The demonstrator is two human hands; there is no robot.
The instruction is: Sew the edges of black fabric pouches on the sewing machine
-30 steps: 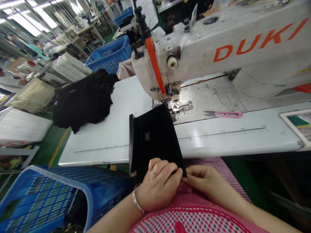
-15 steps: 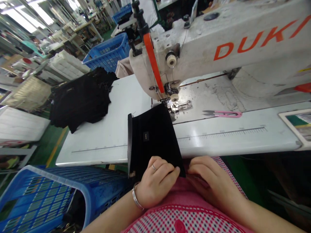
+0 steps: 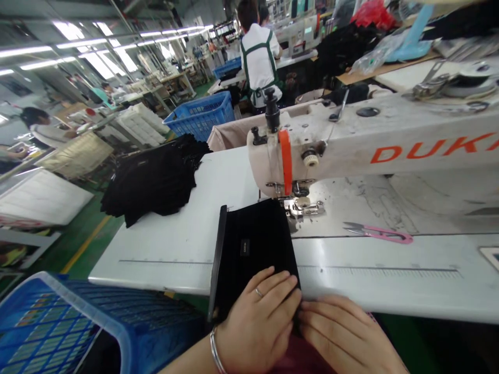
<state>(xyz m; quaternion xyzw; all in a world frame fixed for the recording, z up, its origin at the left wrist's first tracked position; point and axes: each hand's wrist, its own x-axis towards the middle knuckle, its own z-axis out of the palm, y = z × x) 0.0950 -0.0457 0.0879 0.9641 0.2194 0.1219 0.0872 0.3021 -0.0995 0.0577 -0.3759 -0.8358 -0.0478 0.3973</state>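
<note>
A black fabric piece (image 3: 253, 223) with a small label lies partly on the sewing table, its upper corner at the sewing machine's presser foot (image 3: 300, 208). A stiff dark strip (image 3: 218, 254) runs along its left side. Over its lower part lies my left hand (image 3: 261, 317), fingers fairly straight and close together, the thumb tucked by the near edge, holding the fabric. My right hand (image 3: 343, 332) has its fingertips closed together at the lower right corner of the same piece, and its thumb is hidden.
Pink thread snips (image 3: 382, 234) lie right of the needle. A stack of black fabric pieces (image 3: 152, 182) sits at the table's left end. Below it stands a blue plastic basket (image 3: 128, 332); another blue basket (image 3: 198, 114) is behind. A person (image 3: 259, 57) stands beyond the machine.
The view has tilted up, showing more of the workshop. My left hand's fingers have straightened over the fabric, and my right hand has closed in beside its corner.
</note>
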